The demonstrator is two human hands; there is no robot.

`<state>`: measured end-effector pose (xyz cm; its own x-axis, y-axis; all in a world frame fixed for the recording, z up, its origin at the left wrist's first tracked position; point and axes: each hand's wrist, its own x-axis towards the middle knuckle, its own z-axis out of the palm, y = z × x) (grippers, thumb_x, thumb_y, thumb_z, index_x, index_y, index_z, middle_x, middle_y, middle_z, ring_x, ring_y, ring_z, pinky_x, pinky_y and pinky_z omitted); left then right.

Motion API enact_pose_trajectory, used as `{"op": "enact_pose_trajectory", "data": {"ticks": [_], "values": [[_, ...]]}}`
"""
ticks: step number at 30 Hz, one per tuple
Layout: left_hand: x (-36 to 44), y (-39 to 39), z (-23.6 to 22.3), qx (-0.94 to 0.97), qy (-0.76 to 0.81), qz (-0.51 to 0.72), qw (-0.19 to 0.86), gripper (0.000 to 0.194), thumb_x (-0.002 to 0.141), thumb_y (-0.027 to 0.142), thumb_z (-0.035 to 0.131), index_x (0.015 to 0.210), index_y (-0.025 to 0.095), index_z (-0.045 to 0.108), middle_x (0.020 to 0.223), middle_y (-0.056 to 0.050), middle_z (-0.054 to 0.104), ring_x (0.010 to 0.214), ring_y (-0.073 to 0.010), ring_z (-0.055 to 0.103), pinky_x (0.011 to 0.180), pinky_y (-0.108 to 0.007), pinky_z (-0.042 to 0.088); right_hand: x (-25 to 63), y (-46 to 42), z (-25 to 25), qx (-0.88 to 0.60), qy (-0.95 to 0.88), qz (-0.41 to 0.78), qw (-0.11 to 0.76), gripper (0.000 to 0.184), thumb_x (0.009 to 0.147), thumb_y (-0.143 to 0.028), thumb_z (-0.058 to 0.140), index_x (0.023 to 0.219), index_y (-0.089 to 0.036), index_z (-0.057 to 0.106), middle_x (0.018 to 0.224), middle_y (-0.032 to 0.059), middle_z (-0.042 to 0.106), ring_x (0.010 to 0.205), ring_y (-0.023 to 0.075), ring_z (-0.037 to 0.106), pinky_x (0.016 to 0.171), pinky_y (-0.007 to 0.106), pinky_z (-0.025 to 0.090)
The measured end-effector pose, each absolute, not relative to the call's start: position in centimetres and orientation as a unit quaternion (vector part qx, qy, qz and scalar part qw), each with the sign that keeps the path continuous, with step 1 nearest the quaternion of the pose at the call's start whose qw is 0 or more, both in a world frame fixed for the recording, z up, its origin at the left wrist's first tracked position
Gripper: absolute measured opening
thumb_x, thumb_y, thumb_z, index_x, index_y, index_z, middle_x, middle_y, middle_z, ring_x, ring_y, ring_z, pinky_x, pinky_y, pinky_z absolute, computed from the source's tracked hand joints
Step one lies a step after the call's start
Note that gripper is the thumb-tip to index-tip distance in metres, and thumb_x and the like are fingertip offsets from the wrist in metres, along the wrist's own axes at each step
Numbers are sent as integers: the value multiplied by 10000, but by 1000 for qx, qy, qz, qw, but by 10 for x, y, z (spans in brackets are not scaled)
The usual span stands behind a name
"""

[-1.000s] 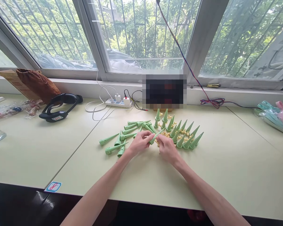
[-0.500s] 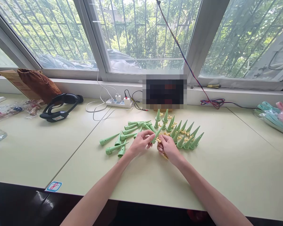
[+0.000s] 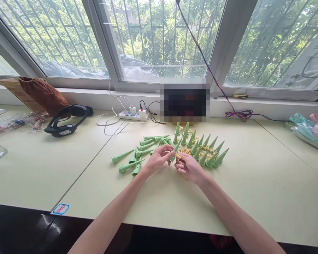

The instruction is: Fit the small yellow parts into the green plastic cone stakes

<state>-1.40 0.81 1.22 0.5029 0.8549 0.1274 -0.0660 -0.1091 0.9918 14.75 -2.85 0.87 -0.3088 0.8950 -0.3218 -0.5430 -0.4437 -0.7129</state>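
Note:
My left hand point(image 3: 160, 157) is closed on a green plastic plant watering spike point(image 3: 177, 146), its point tilted up and to the right. My right hand point(image 3: 188, 166) pinches a small yellow valve point(image 3: 178, 156) against the side of that spike; whether it sits in a hole I cannot tell. Left of my hands lies a loose heap of green spikes point(image 3: 127, 167) on their sides. To the right, several spikes point(image 3: 221, 157) stand point up on their wide ends, with small yellow valves point(image 3: 203, 149) scattered among them.
On the pale table point(image 3: 95, 190) a black headset point(image 3: 66, 123) lies at left, before a brown pouch point(image 3: 43, 95). A white power strip point(image 3: 134, 115) with cables is at the back. Bagged teal and pink items point(image 3: 310, 130) lie at far right. A blurred dark object point(image 3: 184, 100) stands behind the spikes.
The spike in my left hand has stayed nearly in place. My right hand has shifted slightly left and turned, its fingers at the yellow valve beside the spike.

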Motion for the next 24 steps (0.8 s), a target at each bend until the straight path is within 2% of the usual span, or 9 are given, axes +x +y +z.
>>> {"op": "enact_pose_trajectory", "data": {"ticks": [5, 12, 18, 24], "values": [[-11, 6, 15, 647, 338, 358, 582, 334, 819, 464, 656, 922, 154, 580, 871, -40, 605, 707, -130, 595, 575, -239, 510, 148, -26, 7, -365, -226, 767, 478, 352, 800, -341, 733, 660, -176, 456, 567, -76, 326, 450, 38, 308, 357, 143, 240], [-10, 9, 13, 668, 342, 391, 533, 311, 837, 437, 641, 972, 157, 634, 831, -33, 618, 708, -137, 589, 577, -240, 506, 146, -26, 10, -395, -290, 729, 478, 428, 790, -531, 687, 653, -164, 516, 533, -52, 415, 435, 59, 369, 365, 176, 283], [-9, 9, 11, 663, 346, 403, 527, 314, 824, 432, 659, 955, 147, 678, 759, -40, 643, 697, -153, 600, 573, -253, 512, 146, -29, 8, -421, -364, 677, 481, 416, 722, -529, 729, 655, -171, 528, 528, -47, 459, 420, 64, 385, 364, 191, 289], [-8, 6, 13, 651, 354, 404, 537, 307, 804, 431, 682, 898, 139, 683, 746, -56, 673, 676, -150, 598, 558, -247, 493, 146, -32, 9, -439, -446, 609, 488, 415, 785, -542, 660, 634, -186, 510, 513, -50, 427, 417, 77, 366, 352, 207, 280]]}}
